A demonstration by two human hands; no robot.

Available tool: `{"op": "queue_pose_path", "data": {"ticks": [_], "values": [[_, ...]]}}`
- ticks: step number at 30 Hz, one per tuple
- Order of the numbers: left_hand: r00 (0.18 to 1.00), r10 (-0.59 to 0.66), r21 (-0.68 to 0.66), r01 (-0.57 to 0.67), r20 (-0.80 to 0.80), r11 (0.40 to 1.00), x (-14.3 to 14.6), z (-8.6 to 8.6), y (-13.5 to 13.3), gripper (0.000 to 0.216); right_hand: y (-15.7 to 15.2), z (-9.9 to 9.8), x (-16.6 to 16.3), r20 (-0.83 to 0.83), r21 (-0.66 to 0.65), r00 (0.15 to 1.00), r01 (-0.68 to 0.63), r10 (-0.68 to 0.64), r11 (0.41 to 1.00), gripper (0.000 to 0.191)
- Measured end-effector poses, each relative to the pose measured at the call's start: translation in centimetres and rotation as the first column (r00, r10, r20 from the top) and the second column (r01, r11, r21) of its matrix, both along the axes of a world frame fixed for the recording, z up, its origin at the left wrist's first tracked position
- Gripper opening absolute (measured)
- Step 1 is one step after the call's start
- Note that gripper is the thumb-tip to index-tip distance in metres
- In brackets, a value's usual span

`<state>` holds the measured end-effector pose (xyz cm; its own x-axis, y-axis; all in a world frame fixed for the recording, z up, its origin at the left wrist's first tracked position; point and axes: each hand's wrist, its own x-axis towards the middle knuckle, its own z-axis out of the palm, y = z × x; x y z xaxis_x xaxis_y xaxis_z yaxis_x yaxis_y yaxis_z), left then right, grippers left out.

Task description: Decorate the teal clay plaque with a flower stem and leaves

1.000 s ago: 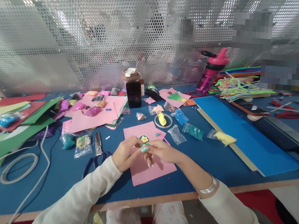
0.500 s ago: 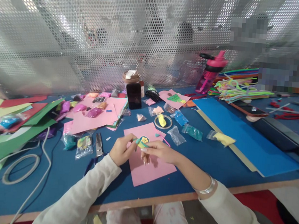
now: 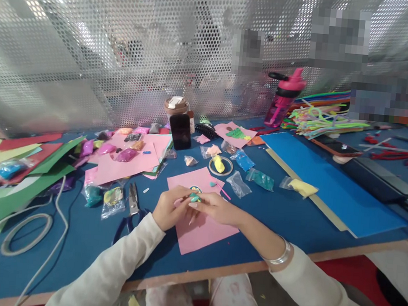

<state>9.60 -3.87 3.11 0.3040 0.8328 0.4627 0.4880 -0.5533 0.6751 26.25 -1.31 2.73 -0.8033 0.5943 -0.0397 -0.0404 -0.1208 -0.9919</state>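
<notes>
My left hand (image 3: 169,210) and my right hand (image 3: 215,207) meet over a pink paper sheet (image 3: 200,231) on the blue table. Together their fingertips pinch a small teal lump of clay (image 3: 195,198). Just beyond the fingers, on the pink sheet, lies a dark round disc with a yellow clay flower (image 3: 195,189), partly hidden by my fingers. A thin pink stick (image 3: 222,190) lies on the sheet's far right corner. I wear a silver bangle (image 3: 280,257) on the right wrist.
Scissors (image 3: 133,201) lie left of my hands beside clay bags (image 3: 113,201). More clay bags (image 3: 262,179), a tape ring (image 3: 220,166), a dark phone (image 3: 180,131), a pink bottle (image 3: 283,99), coloured paper (image 3: 20,165), a blue sheet (image 3: 330,183) and a cable (image 3: 25,232) surround them.
My hands have dropped slightly and closed tighter around the teal clay, which now sits lower between the fingertips and hides more of the flower disc.
</notes>
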Motion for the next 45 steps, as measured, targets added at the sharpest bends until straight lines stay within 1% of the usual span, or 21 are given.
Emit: {"op": "queue_pose_path", "data": {"ticks": [3,6,11,13,15,16,18,20,21,23,26,28,31,34,36,38,40,43,45], "values": [[0.998,0.06,0.036,-0.059,-0.002,0.998,-0.1,-0.1,0.0,0.018,0.1,-0.4,-0.2,0.025,-0.042,1.0,-0.003,0.004,0.999,0.043],[0.987,0.162,0.067,-0.162,0.015,0.985,-0.6,-0.2,0.3,0.014,0.2,-0.5,-0.2,0.027,-0.075,0.999,0.021,-0.019,0.997,0.042],[0.941,0.33,0.092,-0.336,0.079,0.937,-1.6,-0.3,0.9,0.013,0.2,0.0,0.1,0.028,-0.119,1.0,-0.009,0.013,0.993,0.043],[0.922,0.37,0.089,-0.38,0.111,0.921,-1.9,-0.2,1.0,0.015,0.2,0.1,0.1,0.032,-0.122,0.999,-0.023,0.027,0.992,0.043],[0.929,0.348,0.07,-0.358,0.129,0.931,-2.0,-0.1,1.0,0.019,0.1,0.0,0.2,0.038,-0.111,0.999,-0.016,0.02,0.994,0.043],[0.943,0.308,0.055,-0.317,0.128,0.947,-1.9,-0.1,1.0,0.022,0.1,0.0,0.2,0.042,-0.1,0.999,-0.007,0.011,0.995,0.043],[0.976,0.186,0.016,-0.189,0.111,0.982,-1.5,0.0,0.8,0.027,0.0,0.0,0.2,0.049,-0.072,0.999,0.014,-0.01,0.997,0.042],[0.994,0.063,-0.025,-0.061,0.092,0.998,-1.0,0.0,0.5,0.025,-0.1,0.2,0.2,0.051,-0.04,0.998,0.023,-0.021,0.999,0.04],[0.996,0.021,-0.042,-0.018,0.089,0.999,-0.7,0.0,0.4,0.021,-0.2,0.3,0.2,0.051,-0.025,0.998,0.024,-0.023,0.999,0.036],[0.995,-0.014,-0.065,0.02,0.094,0.998,-0.4,-0.1,0.2,0.017,-0.2,0.4,0.1,0.052,0.001,0.998,0.029,-0.029,1.0,0.03],[0.995,-0.005,-0.088,0.014,0.104,0.996,-0.3,-0.1,0.2,0.017,-0.1,0.1,0.0,0.058,0.01,0.997,0.044,-0.045,0.999,0.035],[0.994,0.033,-0.096,-0.022,0.108,0.995,-0.6,-0.1,0.4,0.018,0.1,-0.2,-0.1,0.062,-0.01,0.997,0.053,-0.052,0.999,0.039],[0.978,0.16,-0.09,-0.149,0.136,0.985,-1.3,-0.3,1.0,0.019,0.3,-0.5,-0.1,0.064,-0.05,0.997,0.043,-0.04,0.998,0.043],[0.937,0.298,-0.069,-0.29,0.185,0.954,-2.1,-0.6,1.4,0.023,0.3,-0.5,0.0,0.058,-0.067,0.998,0.011,-0.007,0.998,0.044],[0.925,0.322,-0.058,-0.317,0.204,0.947,-2.4,-0.7,1.5,0.028,0.2,-0.3,0.1,0.048,-0.058,0.999,0.013,-0.01,0.998,0.042],[0.944,0.268,-0.052,-0.262,0.193,0.964,-2.1,-0.6,1.3,0.033,0.2,0.0,0.1,0.031,-0.038,0.999,0.035,-0.033,0.999,0.041],[0.973,0.171,-0.049,-0.165,0.155,0.985,-1.4,-0.4,0.9,0.035,0.1,0.2,0.1,0.008,-0.023,0.999,0.053,-0.053,0.998,0.042],[0.995,0.052,-0.042,-0.048,0.088,0.998,-0.3,-0.2,0.3,0.026,0.0,0.3,-0.2,-0.016,-0.032,0.999,0.047,-0.048,0.998,0.039],[0.999,0.015,-0.029,-0.013,0.051,1.0,0.1,-0.1,0.1,0.02,-0.1,0.1,-0.3,-0.007,-0.061,1.0,0.024,-0.025,0.998,0.041]]}}
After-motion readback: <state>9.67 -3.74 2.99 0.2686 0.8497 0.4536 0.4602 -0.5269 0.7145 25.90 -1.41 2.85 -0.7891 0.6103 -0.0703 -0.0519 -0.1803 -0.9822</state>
